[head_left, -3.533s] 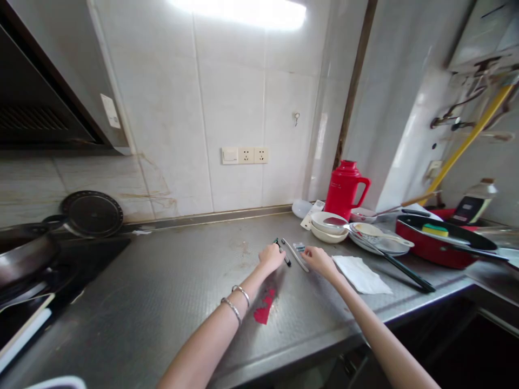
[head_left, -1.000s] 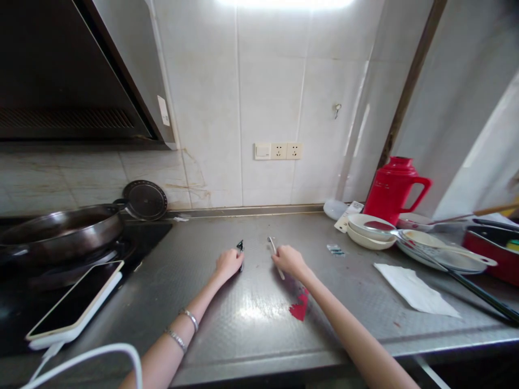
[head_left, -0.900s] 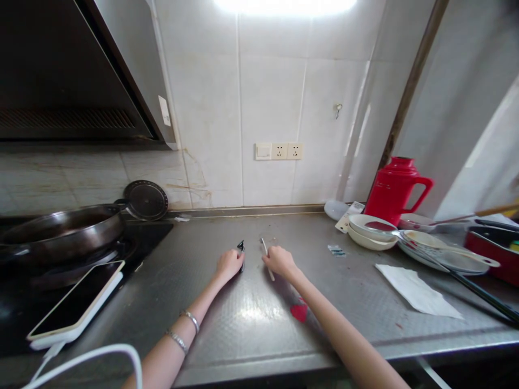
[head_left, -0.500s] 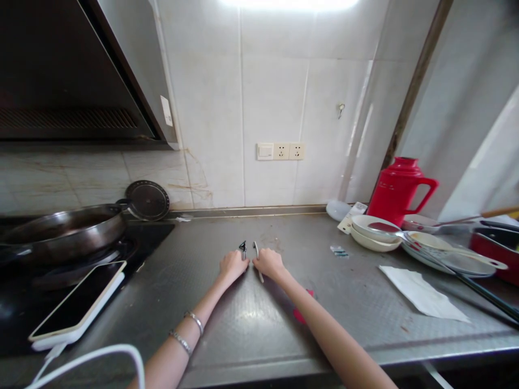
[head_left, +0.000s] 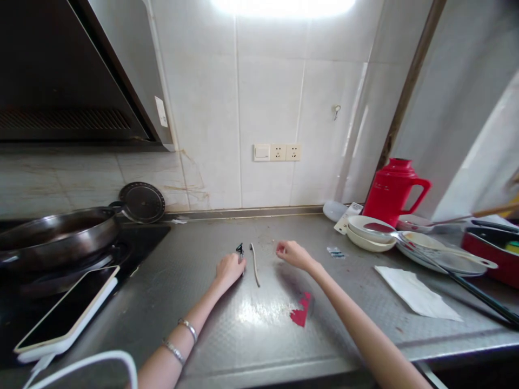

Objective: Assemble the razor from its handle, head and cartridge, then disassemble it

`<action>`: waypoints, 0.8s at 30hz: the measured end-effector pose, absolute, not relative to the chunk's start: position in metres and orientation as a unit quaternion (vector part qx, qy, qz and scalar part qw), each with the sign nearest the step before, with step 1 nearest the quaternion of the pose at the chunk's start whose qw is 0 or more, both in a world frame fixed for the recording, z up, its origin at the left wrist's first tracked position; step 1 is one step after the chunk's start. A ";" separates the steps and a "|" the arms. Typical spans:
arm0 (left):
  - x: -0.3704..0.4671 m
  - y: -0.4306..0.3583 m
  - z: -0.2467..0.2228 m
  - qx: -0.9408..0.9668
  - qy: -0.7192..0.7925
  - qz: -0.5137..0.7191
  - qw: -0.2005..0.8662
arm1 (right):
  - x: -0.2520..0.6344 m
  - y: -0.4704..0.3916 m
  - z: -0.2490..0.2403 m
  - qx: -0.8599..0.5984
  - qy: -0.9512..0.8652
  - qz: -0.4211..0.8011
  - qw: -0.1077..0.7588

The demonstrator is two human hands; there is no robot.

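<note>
On the steel counter [head_left: 194,335], my left hand [head_left: 230,268] is closed around a small dark, shiny object [head_left: 240,249], whose top end sticks out past the fingers. A thin, pale, slightly curved stick [head_left: 255,266] with a dark upper end lies just right of that hand, touched by neither hand. My right hand [head_left: 292,254] is raised a little over the counter, right of the stick, with its fingers curled; whether something small is between them cannot be made out. Below it lies a torn pink-red scrap [head_left: 300,310].
A pan [head_left: 60,235] and a phone [head_left: 68,313] with a white cable are at the left. To the right are a small clear packet [head_left: 335,253], a white tissue [head_left: 416,292], stacked bowls [head_left: 371,240], plates, a red thermos [head_left: 391,194] and a red pot [head_left: 490,256].
My right hand has let go of the pale stick and moved right, away from it. The stick and pink-red scrap now show fully. My left hand keeps hold of the dark object.
</note>
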State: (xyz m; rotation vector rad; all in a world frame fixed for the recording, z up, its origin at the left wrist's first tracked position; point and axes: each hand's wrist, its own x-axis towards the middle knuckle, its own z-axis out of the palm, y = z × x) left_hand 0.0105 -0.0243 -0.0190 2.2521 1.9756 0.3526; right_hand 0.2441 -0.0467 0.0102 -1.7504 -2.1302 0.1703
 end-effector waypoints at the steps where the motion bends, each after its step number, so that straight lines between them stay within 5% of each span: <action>1: 0.010 -0.024 -0.019 0.744 0.654 0.121 0.065 | 0.268 -0.046 0.011 -0.611 -0.762 0.054 0.208; 10: 0.009 -0.019 -0.009 0.739 0.645 0.184 0.061 | 0.455 -0.055 0.006 -0.684 -0.703 0.110 0.159; 24: -0.005 0.007 -0.007 0.737 0.630 0.224 0.096 | 0.473 -0.045 -0.012 -0.678 -0.706 0.166 0.123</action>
